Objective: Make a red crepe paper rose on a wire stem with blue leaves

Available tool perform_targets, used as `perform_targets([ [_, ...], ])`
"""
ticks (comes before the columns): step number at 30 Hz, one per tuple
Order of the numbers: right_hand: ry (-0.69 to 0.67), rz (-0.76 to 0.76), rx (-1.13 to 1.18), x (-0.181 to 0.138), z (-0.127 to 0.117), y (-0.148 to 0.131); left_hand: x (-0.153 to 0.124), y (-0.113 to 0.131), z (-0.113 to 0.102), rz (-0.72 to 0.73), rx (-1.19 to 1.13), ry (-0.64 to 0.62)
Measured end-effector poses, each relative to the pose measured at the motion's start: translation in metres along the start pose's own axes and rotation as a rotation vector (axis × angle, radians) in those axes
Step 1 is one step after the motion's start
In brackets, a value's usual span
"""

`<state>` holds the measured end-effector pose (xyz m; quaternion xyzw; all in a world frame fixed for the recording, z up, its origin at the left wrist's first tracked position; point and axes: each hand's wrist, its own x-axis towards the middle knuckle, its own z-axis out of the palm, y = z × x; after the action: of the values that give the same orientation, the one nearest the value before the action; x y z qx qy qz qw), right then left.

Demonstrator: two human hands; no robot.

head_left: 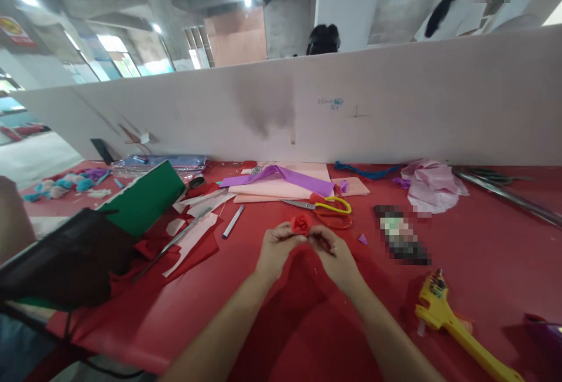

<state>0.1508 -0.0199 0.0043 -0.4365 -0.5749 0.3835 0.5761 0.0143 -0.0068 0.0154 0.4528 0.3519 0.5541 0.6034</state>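
Two hands: the left hand (276,247) and the right hand (331,250) are meeting at the fingertips over the middle of the surface (483,241); both are pinching the red paper flower (301,224) from either side
Flower's place: it is sitting between the two sets of fingertips, lifted just clear of the surface and near the scissors (327,209); the two-sided pinch is probably stopping the rolled paper from loosening
Under the wrists: a red sheet (298,300) is lying spread below both forearms, likely so that the paper is staying within reach
Tools: the scissors are resting closed just beyond the flower; a yellow glue gun (452,326) is lying on its side well to the right; a white pen (232,222) is lying to the left; all seem laid down within an arm's stretch
Paper stock: pink sheets (272,189) and a purple strip (285,176) are lying stacked against the partition (307,107), apparently pushed back to be out of the way; a green sheet (147,198) is leaning at the left
Writing: a faint blue scribble (330,102) is showing on the partition, too small to read; a red and yellow sign (13,28) is hanging far left, also unreadable; no brand is readable anywhere
Beyond the partition: a head of dark hair (323,40) is showing above its edge
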Motion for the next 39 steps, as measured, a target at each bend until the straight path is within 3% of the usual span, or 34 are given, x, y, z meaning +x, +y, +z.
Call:
perform_targets([
  [6,-0.027,0.044,-0.022,-0.005,0.007,0.004,0.003,-0.018,-0.011,-0.030,-0.044,0.062],
  [13,-0.099,0.097,-0.126,-0.010,0.012,0.002,0.005,-0.022,-0.016,-0.220,-0.237,0.161],
  [19,-0.048,0.151,-0.150,-0.010,0.013,0.007,0.003,-0.022,-0.017,-0.245,-0.233,0.123],
  [25,-0.043,0.067,-0.258,-0.011,0.010,-0.002,0.005,-0.021,-0.017,-0.228,-0.280,0.123],
  [28,0.052,0.063,-0.279,-0.012,0.008,-0.006,0.005,-0.020,-0.017,-0.175,-0.257,0.114],
  [33,0.286,0.185,-0.210,-0.013,0.004,-0.008,0.002,-0.018,-0.016,-0.163,-0.209,0.084],
  [36,0.477,0.287,-0.024,-0.011,-0.001,-0.010,0.004,-0.018,-0.017,-0.172,-0.241,0.122],
  [39,0.640,0.282,0.225,-0.004,-0.009,-0.011,0.009,-0.013,-0.022,-0.187,-0.351,0.177],
])
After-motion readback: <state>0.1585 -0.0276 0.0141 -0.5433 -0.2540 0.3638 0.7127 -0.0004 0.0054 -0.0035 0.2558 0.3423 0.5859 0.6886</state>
